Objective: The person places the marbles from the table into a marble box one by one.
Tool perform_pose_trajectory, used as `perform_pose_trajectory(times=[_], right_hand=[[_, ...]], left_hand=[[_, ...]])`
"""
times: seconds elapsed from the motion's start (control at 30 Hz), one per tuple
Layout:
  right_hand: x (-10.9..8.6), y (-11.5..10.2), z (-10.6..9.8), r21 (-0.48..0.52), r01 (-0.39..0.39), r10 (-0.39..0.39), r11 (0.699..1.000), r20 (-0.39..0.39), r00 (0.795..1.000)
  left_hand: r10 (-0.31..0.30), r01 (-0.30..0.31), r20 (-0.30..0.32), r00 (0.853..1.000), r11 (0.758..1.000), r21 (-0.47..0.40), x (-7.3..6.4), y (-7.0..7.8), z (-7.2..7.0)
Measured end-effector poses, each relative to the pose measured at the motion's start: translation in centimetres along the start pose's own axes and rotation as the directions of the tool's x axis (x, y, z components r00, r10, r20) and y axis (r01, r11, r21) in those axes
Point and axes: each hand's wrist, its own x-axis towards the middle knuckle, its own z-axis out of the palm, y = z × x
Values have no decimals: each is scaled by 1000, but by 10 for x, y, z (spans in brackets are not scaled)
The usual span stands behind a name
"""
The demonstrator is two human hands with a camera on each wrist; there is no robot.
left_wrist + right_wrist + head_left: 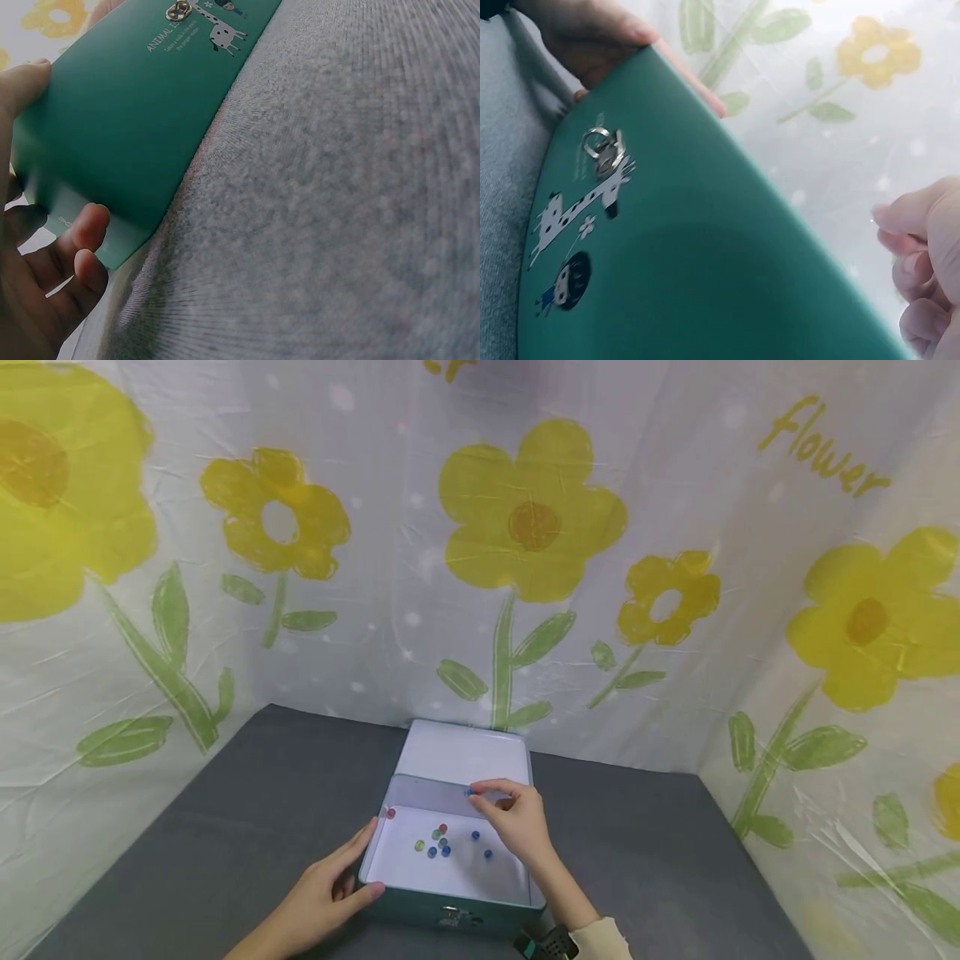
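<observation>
A green tin box with a white inside stands with its lid folded back. My left hand grips its front left corner, thumb at the front rim and fingers along the left side. Above the box, toward the back right, my right hand pinches a small blue marble between thumb and index finger. Inside lie several glassy marbles: a red one in the back left corner, a yellow one, and blue ones such as this marble at the right.
A metal clasp and a printed giraffe mark the box's front. The box rests on a dark grey cloth-covered table. Behind the table hangs a white curtain with yellow flowers.
</observation>
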Motion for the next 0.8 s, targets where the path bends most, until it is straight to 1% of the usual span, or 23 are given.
perform_pose_trajectory(times=[0.13, 0.23, 0.4, 0.6, 0.8], right_hand=[[-1, 1, 1, -35, -29, 30, 999, 23, 999], [-1, 1, 1, -57, -50, 52, 997, 30, 998], [-2, -1, 0, -66, -53, 53, 996, 5, 999], [-4, -3, 0, -42, -50, 50, 998, -13, 999], [-6, -6, -4, -30, -27, 26, 999, -23, 999]], left_hand=[[10, -10, -17, 1000, 1000, 6, 0, 1, -1], [7, -6, -20, 1000, 1000, 12, 0, 2, -1], [-8, 8, -12, 1000, 1000, 12, 0, 4, 0], [-3, 3, -12, 1000, 1000, 8, -1, 4, 0], [-3, 3, -11, 1000, 1000, 6, -2, 5, 1]])
